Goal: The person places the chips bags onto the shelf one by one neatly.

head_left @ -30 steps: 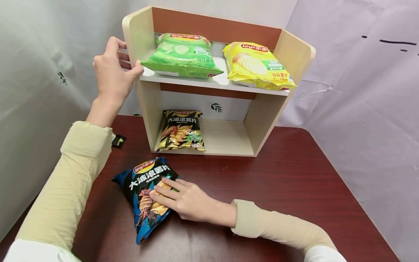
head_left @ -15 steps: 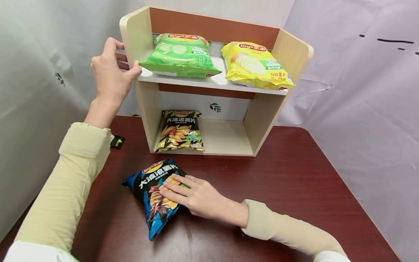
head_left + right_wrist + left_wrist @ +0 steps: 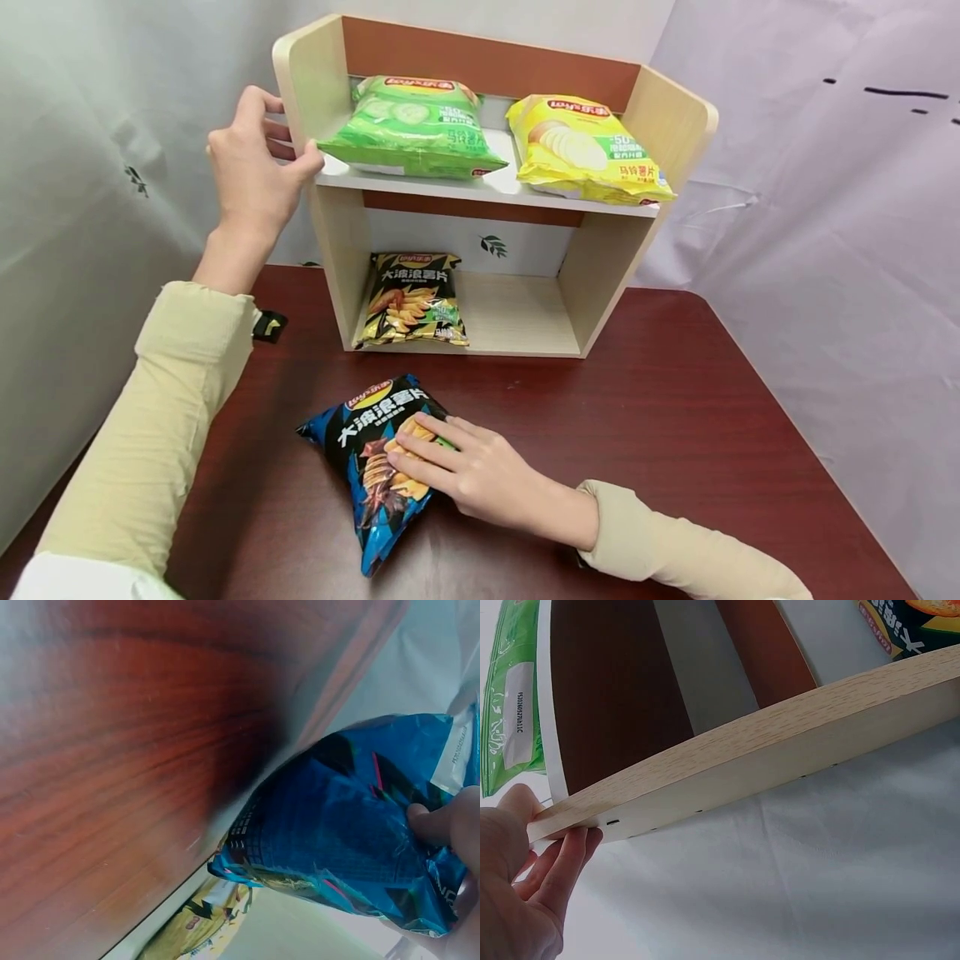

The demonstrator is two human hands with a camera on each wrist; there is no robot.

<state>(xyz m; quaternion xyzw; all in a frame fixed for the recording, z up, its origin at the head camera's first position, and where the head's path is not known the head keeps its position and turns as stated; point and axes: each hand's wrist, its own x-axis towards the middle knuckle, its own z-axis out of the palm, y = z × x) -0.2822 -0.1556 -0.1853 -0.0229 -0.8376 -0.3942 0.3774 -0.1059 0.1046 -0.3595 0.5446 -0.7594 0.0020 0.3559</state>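
My left hand [image 3: 258,162] pinches the left side panel of a small wooden shelf [image 3: 322,242]. In the left wrist view its thumb lies on one face of the panel [image 3: 727,761] and its fingers on the other. A blue and black bag of chips [image 3: 375,433] is over the table in front of the shelf, in my right hand [image 3: 480,471]. Several straight fingers lie across the bag's front. The right wrist view shows the thumb [image 3: 435,825] pressing its blue back [image 3: 322,817], and the bag is tilted off the tabletop.
On the upper board sit a green chip bag [image 3: 420,129] and a yellow chip bag [image 3: 588,150]. A black and gold chip bag [image 3: 416,300] leans at the lower left compartment. The dark red table [image 3: 637,400] extends right of the shelf. Pale curtains [image 3: 825,208] surround it.
My right hand has moved to the right and slightly nearer to me, carrying the blue chip bag along. The left hand keeps its grip on the shelf panel.
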